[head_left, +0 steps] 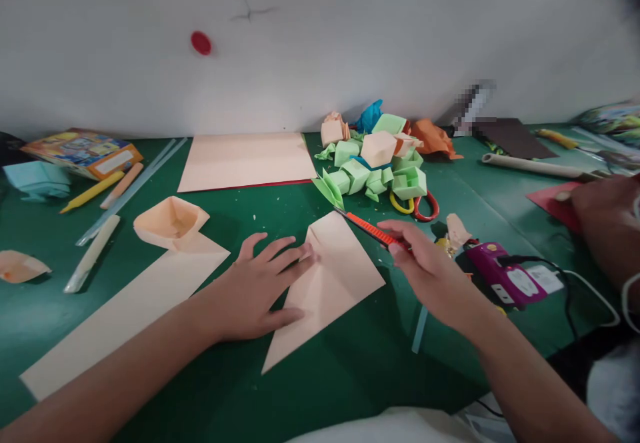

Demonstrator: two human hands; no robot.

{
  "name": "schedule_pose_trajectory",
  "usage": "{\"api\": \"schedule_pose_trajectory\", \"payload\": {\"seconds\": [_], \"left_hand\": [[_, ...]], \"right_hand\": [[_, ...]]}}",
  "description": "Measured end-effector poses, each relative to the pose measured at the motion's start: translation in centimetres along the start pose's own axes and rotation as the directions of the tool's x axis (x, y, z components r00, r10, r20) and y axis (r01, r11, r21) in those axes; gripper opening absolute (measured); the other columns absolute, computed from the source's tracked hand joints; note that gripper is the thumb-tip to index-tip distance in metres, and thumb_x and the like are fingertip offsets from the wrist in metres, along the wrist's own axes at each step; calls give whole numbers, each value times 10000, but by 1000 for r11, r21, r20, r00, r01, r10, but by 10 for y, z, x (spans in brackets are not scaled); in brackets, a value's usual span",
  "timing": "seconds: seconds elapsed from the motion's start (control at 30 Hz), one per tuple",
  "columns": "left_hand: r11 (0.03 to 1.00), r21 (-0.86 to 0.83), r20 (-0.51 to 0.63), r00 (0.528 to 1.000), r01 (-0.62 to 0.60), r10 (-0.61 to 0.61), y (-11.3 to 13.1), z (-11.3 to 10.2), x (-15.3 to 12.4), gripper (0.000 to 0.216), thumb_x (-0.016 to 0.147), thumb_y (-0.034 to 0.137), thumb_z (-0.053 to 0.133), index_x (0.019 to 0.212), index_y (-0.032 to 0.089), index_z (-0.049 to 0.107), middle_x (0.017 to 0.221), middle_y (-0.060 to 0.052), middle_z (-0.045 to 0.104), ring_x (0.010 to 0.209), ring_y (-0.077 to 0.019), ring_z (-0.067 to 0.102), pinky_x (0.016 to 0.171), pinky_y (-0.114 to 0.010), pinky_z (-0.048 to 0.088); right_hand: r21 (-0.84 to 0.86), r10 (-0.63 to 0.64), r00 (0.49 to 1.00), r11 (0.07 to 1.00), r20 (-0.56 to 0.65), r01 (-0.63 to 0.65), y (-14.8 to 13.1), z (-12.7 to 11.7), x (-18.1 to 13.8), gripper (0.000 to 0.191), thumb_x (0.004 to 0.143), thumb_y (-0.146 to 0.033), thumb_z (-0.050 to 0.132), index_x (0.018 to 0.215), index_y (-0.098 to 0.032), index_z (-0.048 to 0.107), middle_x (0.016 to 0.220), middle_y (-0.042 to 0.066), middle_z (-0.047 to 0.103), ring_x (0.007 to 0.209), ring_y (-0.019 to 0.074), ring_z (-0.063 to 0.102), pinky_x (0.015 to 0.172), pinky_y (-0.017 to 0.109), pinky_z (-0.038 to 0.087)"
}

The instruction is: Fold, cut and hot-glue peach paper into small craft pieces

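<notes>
My left hand lies flat, fingers spread, on a folded peach paper sheet on the green table. My right hand grips an orange utility knife, whose blade tip touches the paper's top corner. A long peach paper strip lies to the left, with a folded peach paper box at its far end.
A pile of folded green, peach and orange paper shapes with scissors sits behind. A purple glue gun with cable lies right. Glue sticks, a peach sheet and a colourful box lie left. Another person's hand is at right.
</notes>
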State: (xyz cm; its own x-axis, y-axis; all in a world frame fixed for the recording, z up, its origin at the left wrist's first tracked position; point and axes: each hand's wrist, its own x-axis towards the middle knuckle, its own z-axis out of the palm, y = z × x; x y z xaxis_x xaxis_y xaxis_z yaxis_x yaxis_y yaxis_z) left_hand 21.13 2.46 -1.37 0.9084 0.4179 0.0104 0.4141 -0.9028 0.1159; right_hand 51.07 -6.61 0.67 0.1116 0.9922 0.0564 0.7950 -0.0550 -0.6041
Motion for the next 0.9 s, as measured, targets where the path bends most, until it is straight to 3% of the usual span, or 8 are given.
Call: {"api": "schedule_pose_trajectory", "payload": {"seconds": [0.1,0.2,0.33,0.43,0.6,0.8,0.9], "left_hand": [[994,62,-49,995,95,-92,18,2,-13,504,1042,461,393,1493,256,485,1379,-130,619,1337,-354,481,1168,-631,139],[974,94,-111,974,207,-196,34,5,-24,470,1041,348,386,1480,220,499,1331,-139,635,1276,-354,516,1145,-626,193],[963,67,-139,958,262,-251,46,7,-32,450,1016,315,449,1441,198,535,1350,-122,617,1246,-330,527,1112,-544,308],[952,62,-120,949,301,-293,53,4,-34,459,1008,312,470,1452,210,524,1336,-119,617,1207,-326,551,1006,-501,404],[920,86,-91,923,382,-374,69,3,-40,465,980,185,414,1417,235,564,1296,-99,647,1110,-302,602,885,-469,430],[939,80,-150,935,336,-322,71,20,-58,643,827,52,475,1443,225,532,1465,-62,580,1319,-276,520,991,-424,398],[948,99,-142,947,302,-287,67,23,-63,645,836,78,486,1465,220,512,1496,-68,556,1344,-289,503,1032,-445,372]], "right_hand": [[383,52,996,920,79,-78,-12,-3,-4,418,1046,-478,379,1393,-296,524,920,38,605,717,185,559,659,343,520],[632,35,989,765,147,-121,-18,1,1,366,1034,-447,444,1323,-272,585,919,28,569,651,143,478,545,281,434],[758,-45,977,638,211,-134,-16,10,17,333,992,-360,557,1313,-281,590,963,11,548,616,106,431,518,254,367],[729,-117,950,670,291,-141,-17,14,27,345,995,-370,567,1322,-264,588,959,8,559,604,97,418,522,252,357],[537,-190,909,843,371,-43,-29,20,34,302,1005,-370,548,1271,-268,649,882,-8,602,640,114,474,570,252,376],[391,-192,948,917,254,81,-34,39,41,254,957,-321,593,1189,-287,692,1115,3,719,1014,206,644,859,303,472],[331,-163,960,940,226,81,-32,46,43,214,920,-325,627,1110,-271,711,1102,4,738,1027,224,660,862,311,488]]}}
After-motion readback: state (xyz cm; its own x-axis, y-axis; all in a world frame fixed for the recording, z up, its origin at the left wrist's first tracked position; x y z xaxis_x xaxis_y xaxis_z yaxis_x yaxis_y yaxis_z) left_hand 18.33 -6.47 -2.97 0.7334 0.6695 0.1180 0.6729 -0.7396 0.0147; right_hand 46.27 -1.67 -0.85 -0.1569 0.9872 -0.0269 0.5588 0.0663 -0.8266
